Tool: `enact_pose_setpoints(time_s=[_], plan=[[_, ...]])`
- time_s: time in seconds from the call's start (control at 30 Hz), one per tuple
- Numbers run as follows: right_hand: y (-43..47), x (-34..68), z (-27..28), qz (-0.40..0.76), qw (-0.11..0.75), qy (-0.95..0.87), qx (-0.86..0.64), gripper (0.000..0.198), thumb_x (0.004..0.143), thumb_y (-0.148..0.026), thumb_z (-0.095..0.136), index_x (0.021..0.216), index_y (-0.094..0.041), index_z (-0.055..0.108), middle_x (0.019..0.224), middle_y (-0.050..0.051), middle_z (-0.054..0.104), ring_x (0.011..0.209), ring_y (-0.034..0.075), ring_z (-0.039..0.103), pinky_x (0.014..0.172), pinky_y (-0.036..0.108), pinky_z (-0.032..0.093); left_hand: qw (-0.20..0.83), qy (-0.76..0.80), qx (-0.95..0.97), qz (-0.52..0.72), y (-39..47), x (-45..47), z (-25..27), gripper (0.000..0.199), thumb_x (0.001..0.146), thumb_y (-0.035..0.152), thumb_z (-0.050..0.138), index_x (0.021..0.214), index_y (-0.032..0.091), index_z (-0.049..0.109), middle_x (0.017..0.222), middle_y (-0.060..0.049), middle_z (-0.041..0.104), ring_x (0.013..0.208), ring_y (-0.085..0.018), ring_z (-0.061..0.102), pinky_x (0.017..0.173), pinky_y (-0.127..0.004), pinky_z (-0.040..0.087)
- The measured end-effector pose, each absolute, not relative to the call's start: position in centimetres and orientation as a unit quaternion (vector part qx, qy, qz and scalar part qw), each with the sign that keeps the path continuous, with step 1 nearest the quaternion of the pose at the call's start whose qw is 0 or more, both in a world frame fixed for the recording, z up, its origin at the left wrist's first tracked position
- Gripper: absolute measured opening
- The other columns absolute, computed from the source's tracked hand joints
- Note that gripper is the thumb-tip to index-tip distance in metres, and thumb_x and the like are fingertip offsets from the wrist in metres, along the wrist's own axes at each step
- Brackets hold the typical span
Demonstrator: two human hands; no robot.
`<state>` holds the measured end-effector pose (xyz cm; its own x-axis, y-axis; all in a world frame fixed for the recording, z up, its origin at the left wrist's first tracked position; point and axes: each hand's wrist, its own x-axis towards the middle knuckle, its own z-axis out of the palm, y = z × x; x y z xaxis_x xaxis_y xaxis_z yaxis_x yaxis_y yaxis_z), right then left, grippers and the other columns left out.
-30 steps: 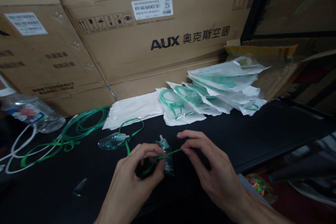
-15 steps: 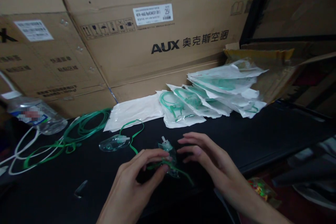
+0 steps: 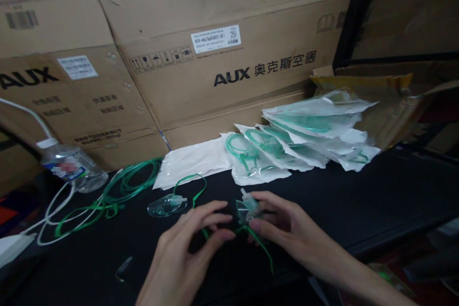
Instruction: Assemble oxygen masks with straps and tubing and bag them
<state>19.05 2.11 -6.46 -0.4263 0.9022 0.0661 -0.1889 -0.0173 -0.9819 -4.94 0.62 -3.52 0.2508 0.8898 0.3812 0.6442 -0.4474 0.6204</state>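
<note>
A clear oxygen mask with a pale connector (image 3: 251, 204) is in my right hand (image 3: 283, 222), its thumb and fingers closed round the mask's right side. Its green elastic strap (image 3: 263, 248) dangles below. Just left of the mask is my left hand (image 3: 193, 239), thumb and fingers apart in a loose curve. Some green strap shows close by its fingertips; I cannot tell if they touch it. A second clear mask (image 3: 167, 206) lies on the black tabletop (image 3: 89, 267) beyond my left hand, with a green strap (image 3: 201, 180) looping from it.
Coiled green tubing (image 3: 134, 181) and a white cable (image 3: 46, 220) lie at left beside a clear bottle (image 3: 77, 167). White packets (image 3: 193, 165) and packaged masks (image 3: 258, 158) line the back. Cardboard boxes (image 3: 229, 5) stand behind. A small clear piece (image 3: 124, 269) lies at front left.
My right hand has moved in from beside the mask and closed on it. My left hand, earlier closed at the mask and its strap, has loosened and come away from it. The view has shifted slightly.
</note>
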Motion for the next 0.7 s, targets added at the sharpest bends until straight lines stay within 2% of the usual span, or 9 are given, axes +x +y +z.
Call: enact_pose_setpoints(time_s=[0.07,0.1,0.17,0.23,0.3,0.4,0.53,0.6,0.7], plan=[[2.4,19.3,-6.6,0.635,0.437,-0.549,-0.323,0.039,0.091,-0.039,0.076,0.122,-0.02,0.064,0.098,0.001,0.073,0.084,0.013,0.069,0.079,0.028,0.054,0.091,0.549,0.757,0.341,2.2,-7.4,-1.8,0.031,0.096,0.051,0.059,0.11,0.031,0.078,0.109,-0.002,0.082,0.101,-0.025,0.077,0.09,-0.031,0.059],[2.6,19.5,-6.6,0.636,0.442,-0.544,-0.322,0.038,0.091,-0.04,0.076,0.121,-0.02,0.064,0.095,0.001,0.073,0.082,0.013,0.069,0.078,0.028,0.054,0.044,0.581,0.746,0.322,3.2,-8.6,-0.8,0.039,0.094,0.058,0.056,0.102,0.029,0.08,0.107,-0.005,0.082,0.1,-0.029,0.077,0.091,-0.035,0.058],[2.8,19.6,-6.6,0.644,0.448,-0.533,-0.317,0.036,0.091,-0.04,0.075,0.118,-0.019,0.065,0.092,0.0,0.073,0.078,0.013,0.068,0.076,0.028,0.054,-0.011,0.677,0.703,0.217,5.6,-11.0,0.9,0.05,0.092,0.062,0.05,0.107,0.026,0.081,0.107,-0.009,0.082,0.103,-0.036,0.075,0.091,-0.043,0.056],[2.9,19.6,-6.6,0.65,0.449,-0.529,-0.311,0.035,0.091,-0.04,0.076,0.117,-0.019,0.066,0.091,0.0,0.073,0.079,0.013,0.069,0.076,0.028,0.054,0.002,0.731,0.676,0.094,8.1,-12.6,1.9,0.054,0.09,0.063,0.048,0.107,0.024,0.082,0.106,-0.012,0.082,0.102,-0.04,0.074,0.085,-0.045,0.054],[2.9,19.6,-6.6,0.649,0.451,-0.532,-0.304,0.035,0.091,-0.04,0.076,0.117,-0.02,0.067,0.091,0.0,0.073,0.079,0.014,0.07,0.077,0.028,0.054,0.023,0.744,0.667,0.039,10.1,-13.3,2.2,0.053,0.085,0.065,0.052,0.095,0.024,0.084,0.099,-0.012,0.083,0.095,-0.039,0.075,0.077,-0.042,0.054],[2.9,19.6,-6.6,0.646,0.458,-0.533,-0.298,0.039,0.089,-0.042,0.078,0.12,-0.02,0.068,0.09,0.0,0.074,0.078,0.015,0.071,0.076,0.03,0.055,0.047,0.743,0.667,0.011,11.9,-13.3,1.5,0.041,0.075,0.062,0.065,0.076,0.025,0.084,0.085,-0.01,0.083,0.085,-0.035,0.077,0.068,-0.035,0.052],[2.8,19.6,-6.5,0.647,0.459,-0.53,-0.3,0.04,0.089,-0.042,0.077,0.121,-0.02,0.068,0.09,0.001,0.074,0.08,0.016,0.072,0.078,0.031,0.056,0.053,0.731,0.681,0.003,12.4,-13.0,0.4,0.015,0.067,0.041,0.073,0.068,0.027,0.081,0.076,-0.005,0.081,0.079,-0.029,0.077,0.064,-0.029,0.05],[2.7,19.6,-6.5,0.646,0.459,-0.532,-0.299,0.039,0.09,-0.041,0.077,0.121,-0.02,0.068,0.091,0.001,0.074,0.079,0.016,0.072,0.077,0.031,0.056,0.037,0.723,0.69,0.018,12.3,-12.8,0.4,0.012,0.07,0.035,0.071,0.069,0.027,0.08,0.074,-0.005,0.08,0.078,-0.029,0.076,0.064,-0.029,0.05],[2.6,19.8,-6.3,0.65,0.455,-0.53,-0.299,0.036,0.092,-0.039,0.075,0.121,-0.02,0.068,0.093,0.001,0.074,0.079,0.014,0.071,0.077,0.03,0.055,-0.013,0.713,0.698,0.063,11.8,-12.3,1.1,0.023,0.081,0.037,0.061,0.08,0.024,0.079,0.081,-0.008,0.08,0.085,-0.032,0.076,0.071,-0.033,0.051]])
